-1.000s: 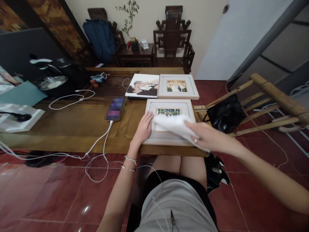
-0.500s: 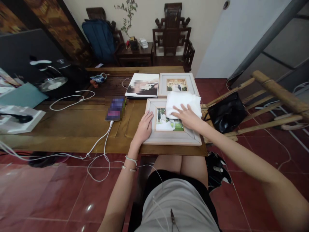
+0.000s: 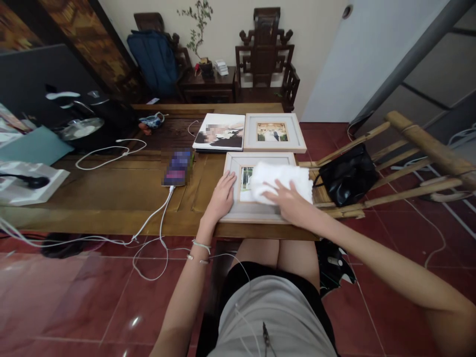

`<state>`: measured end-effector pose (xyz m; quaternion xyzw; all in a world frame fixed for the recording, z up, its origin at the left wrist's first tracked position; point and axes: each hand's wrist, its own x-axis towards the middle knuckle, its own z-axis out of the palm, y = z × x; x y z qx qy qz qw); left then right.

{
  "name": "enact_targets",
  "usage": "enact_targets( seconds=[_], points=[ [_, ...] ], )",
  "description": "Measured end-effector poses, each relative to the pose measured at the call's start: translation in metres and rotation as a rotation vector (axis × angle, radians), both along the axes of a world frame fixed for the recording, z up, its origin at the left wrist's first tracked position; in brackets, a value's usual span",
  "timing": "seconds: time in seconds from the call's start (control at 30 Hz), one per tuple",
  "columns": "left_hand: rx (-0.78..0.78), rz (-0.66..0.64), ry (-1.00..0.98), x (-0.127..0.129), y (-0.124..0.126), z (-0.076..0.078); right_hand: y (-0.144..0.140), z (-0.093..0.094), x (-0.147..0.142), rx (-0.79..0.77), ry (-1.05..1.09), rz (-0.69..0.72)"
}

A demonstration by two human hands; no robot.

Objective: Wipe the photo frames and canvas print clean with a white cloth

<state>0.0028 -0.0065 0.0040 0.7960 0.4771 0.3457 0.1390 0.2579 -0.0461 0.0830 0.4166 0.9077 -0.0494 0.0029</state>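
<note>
A light-coloured photo frame [image 3: 256, 216] lies face up at the table's front edge, and the picture in it is partly covered. Across its right half spreads a folded white cloth [image 3: 297, 174]. My right hand [image 3: 293, 203] has hold of this cloth and presses it down, with some fingers spread over the top. On the frame's left border rests my left hand [image 3: 222, 197], its fingers stretched out and nothing held. A second photo frame [image 3: 297, 133] lies just behind, beside a flat photo panel [image 3: 223, 141].
A phone [image 3: 177, 168] on a white charging cable lies left of the frames. Further left are a looped cable [image 3: 111, 157], a glass-lidded pot [image 3: 82, 130] and a power strip [image 3: 37, 186]. A bamboo chair [image 3: 427, 139] with a black bag [image 3: 349, 176] stands at the right.
My right hand and the white cloth have moved toward me, off the rear frame and down over the front frame's picture. My left hand stays in place.
</note>
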Motion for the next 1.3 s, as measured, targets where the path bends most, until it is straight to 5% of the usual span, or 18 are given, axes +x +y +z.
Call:
enact_targets(
  seconds=[0.17, 0.3, 0.47, 0.63, 0.8, 1.0, 1.17, 1.3],
  points=[
    [-0.021, -0.006, -0.015, -0.001, 0.0, 0.0, 0.088, -0.01, 0.008, 0.195, 0.013, -0.15],
    [-0.029, 0.006, -0.011, 0.0, -0.001, 0.001, 0.106, -0.012, 0.005, 0.22, -0.053, -0.112],
    [-0.023, 0.005, -0.01, 0.0, -0.001, 0.001, 0.045, -0.004, 0.0, 0.08, -0.142, 0.001],
    [-0.018, 0.035, -0.019, 0.002, -0.002, 0.0, -0.036, 0.036, 0.0, -0.175, -0.077, 0.151],
    [-0.014, 0.027, -0.009, 0.001, -0.002, 0.0, -0.059, 0.042, -0.009, -0.234, -0.004, 0.184],
    [-0.018, -0.007, 0.011, -0.001, -0.001, 0.0, 0.016, -0.004, -0.008, 0.032, -0.001, -0.007],
    [-0.013, -0.017, 0.002, -0.002, 0.0, -0.002, 0.101, -0.012, 0.004, 0.22, 0.025, -0.151],
    [-0.023, -0.011, -0.014, -0.003, 0.0, -0.002, 0.108, -0.013, 0.001, 0.198, -0.044, -0.107]
  ],
)
